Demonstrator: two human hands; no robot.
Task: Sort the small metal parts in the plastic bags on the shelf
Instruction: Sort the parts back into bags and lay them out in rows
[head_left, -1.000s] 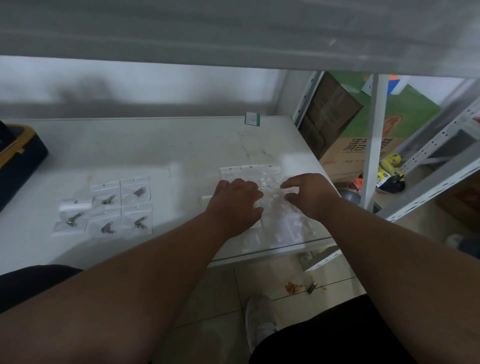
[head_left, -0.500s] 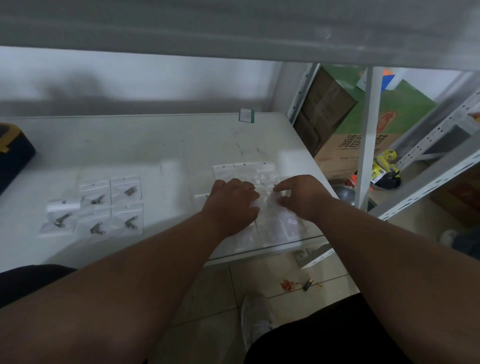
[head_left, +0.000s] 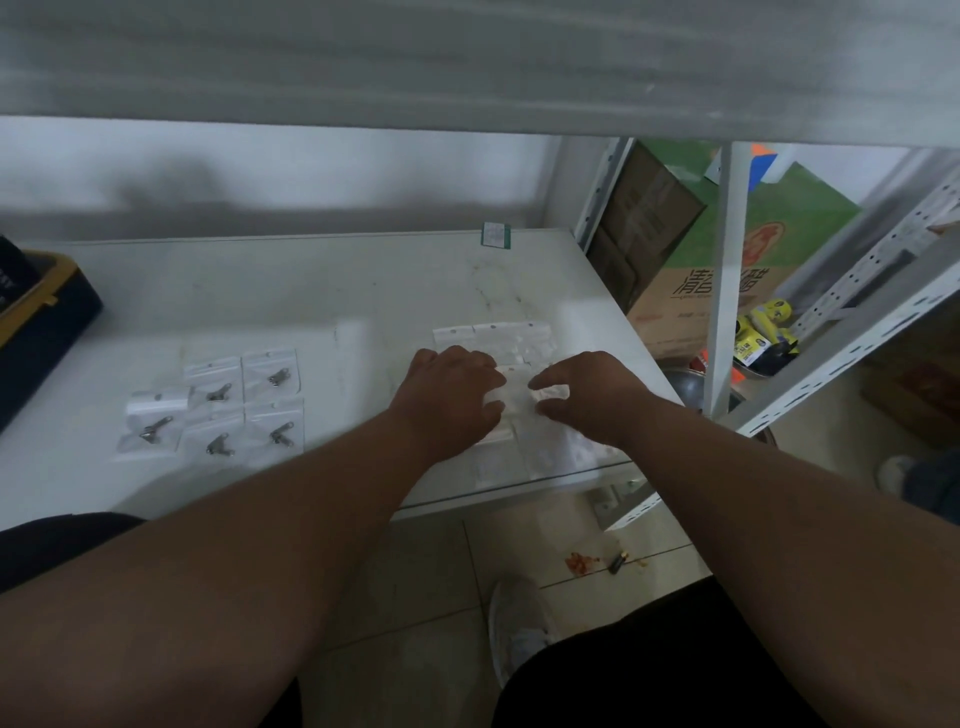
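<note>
Two groups of small clear plastic bags lie on the white shelf (head_left: 322, 291). The left group (head_left: 218, 402) holds several bags, each with a small metal part inside. The right group (head_left: 493, 335) is a pile of overlapping bags whose contents are too pale to make out. Both my hands are on that pile. My left hand (head_left: 449, 400) lies knuckles up, its fingers curled down on the left edge of one small bag (head_left: 514, 395). My right hand (head_left: 597, 397) pinches the right edge of the same bag between thumb and fingers.
A dark case with a yellow rim (head_left: 36, 322) sits at the shelf's left end. A small green tag (head_left: 496, 236) stands at the back edge. An upper shelf board (head_left: 467, 62) hangs close overhead. A white upright post (head_left: 724, 280), cardboard boxes (head_left: 691, 260) and floor clutter lie to the right.
Both hands have stayed on the right pile, with my right thumb and fingers closing on a bag between the hands. The left group of bags has not moved.
</note>
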